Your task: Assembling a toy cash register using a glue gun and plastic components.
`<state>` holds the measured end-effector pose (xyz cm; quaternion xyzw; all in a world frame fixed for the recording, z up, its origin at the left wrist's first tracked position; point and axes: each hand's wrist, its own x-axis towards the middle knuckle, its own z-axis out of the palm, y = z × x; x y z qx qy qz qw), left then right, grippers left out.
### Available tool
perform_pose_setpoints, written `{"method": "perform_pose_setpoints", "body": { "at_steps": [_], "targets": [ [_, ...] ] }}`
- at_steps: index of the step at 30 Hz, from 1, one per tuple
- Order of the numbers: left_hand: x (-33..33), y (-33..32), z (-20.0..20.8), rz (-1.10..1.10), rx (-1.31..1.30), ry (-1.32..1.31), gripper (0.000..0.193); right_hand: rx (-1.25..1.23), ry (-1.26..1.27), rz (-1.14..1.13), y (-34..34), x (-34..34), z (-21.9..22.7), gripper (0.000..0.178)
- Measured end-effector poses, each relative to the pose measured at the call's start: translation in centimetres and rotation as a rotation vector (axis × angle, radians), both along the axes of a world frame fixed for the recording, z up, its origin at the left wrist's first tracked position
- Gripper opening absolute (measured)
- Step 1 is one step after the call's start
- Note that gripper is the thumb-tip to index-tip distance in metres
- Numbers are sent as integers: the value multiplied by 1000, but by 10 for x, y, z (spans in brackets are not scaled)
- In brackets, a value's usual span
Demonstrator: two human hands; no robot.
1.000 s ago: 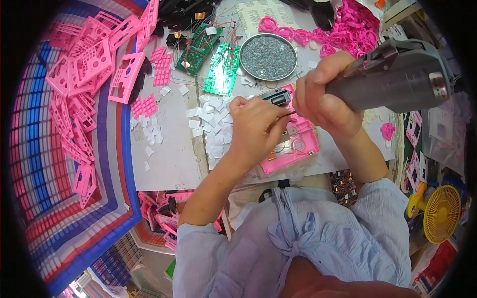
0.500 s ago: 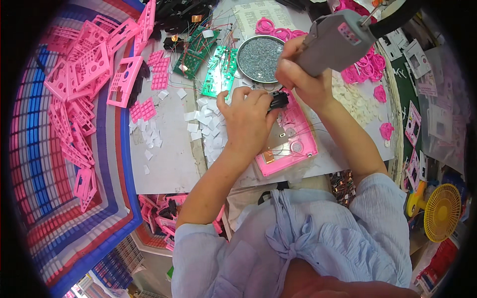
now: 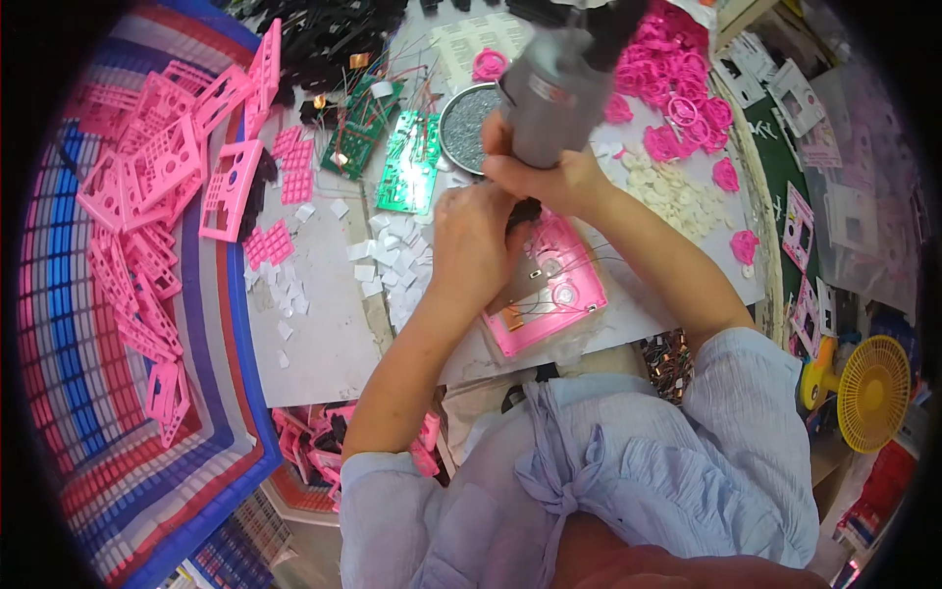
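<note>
My right hand is wrapped round a grey electric screwdriver, held upright and blurred at the top. Its tip is hidden behind my fingers. My left hand is closed at the upper end of a pink plastic casing, its fingers bent round a small black part that is mostly covered. Inside the casing lie thin wires and a grey metal-like piece. Just beyond my hands stands a round dish full of small screws.
Green circuit boards with wires and white square pieces lie left of my hands. Pink frames fill a striped, blue-rimmed bin at far left. Pink rings and cream discs are heaped at right. A yellow fan stands lower right.
My right hand and the screwdriver have shifted left and closer to my left hand, and the tool is more upright. The black part is now more covered. The whole view has shifted slightly.
</note>
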<state>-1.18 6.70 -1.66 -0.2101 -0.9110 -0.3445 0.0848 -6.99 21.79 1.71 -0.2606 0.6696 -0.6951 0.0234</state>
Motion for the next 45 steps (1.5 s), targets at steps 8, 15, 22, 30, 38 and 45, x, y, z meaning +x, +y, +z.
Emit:
{"method": "perform_pose_setpoints", "body": {
  "at_steps": [8,15,22,30,38,45],
  "targets": [
    [62,-67,71,162,87,81,25,1074,-80,-470,140,-80,3,40],
    [203,-181,126,204,-577,-729,41,1164,196,-546,148,-68,-52,19],
    [170,-119,60,-13,-269,-306,46,730,288,89,86,28,-4,13],
    [97,-2,-8,-225,-92,9,57,1114,565,122,45,62,-29,10],
    [81,-24,-2,-391,-203,-51,58,1031,319,197,45,54,-18,13],
    [-62,-255,8,672,7,110,87,830,290,102,71,60,7,14]
  ]
}}
